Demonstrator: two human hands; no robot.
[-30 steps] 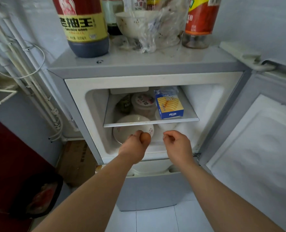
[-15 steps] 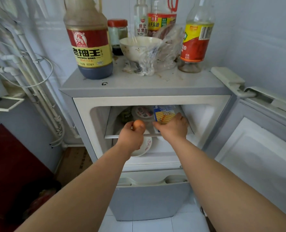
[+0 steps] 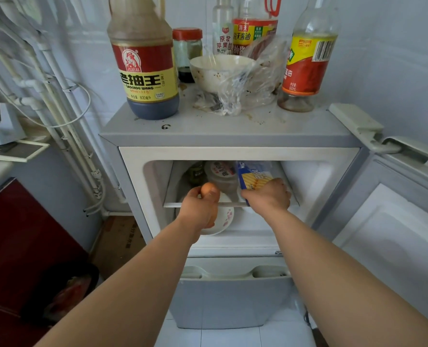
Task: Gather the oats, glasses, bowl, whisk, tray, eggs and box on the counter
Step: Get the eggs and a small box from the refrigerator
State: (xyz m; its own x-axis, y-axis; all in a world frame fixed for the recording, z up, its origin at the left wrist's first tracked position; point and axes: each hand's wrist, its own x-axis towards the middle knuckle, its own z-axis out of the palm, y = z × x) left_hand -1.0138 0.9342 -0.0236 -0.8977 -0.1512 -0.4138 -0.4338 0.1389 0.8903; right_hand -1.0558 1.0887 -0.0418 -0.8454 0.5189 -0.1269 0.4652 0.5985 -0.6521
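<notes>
Since a second ago: the right grip has gone up from below the shelf, where it hung closed on nothing, and is now on the box. The left grip has risen with it, carrying the egg.

- Left grip: fingers and thumb curled round the brown egg, held just in front of the shelf edge, over the patterned dish below.
- Right grip: clamped on the near, lower end of the blue-and-yellow box. The far end is on the shelf, inside the fridge upper compartment.
- A lidded tub stands just left of the box, close or touching; cannot tell which.

Step in hand, as I judge it: drawing the box out.

- Pull straight toward the body, low along the shelf, so the box clears the compartment's top lip.
- Keep it off the tub; a sideways sweep could drag the tub forward.
- Hold the egg hand steady and away from the shelf edge; a knock there is the likeliest breakage.
- The box looks light cardboard, so a firm pinch should do.
</notes>
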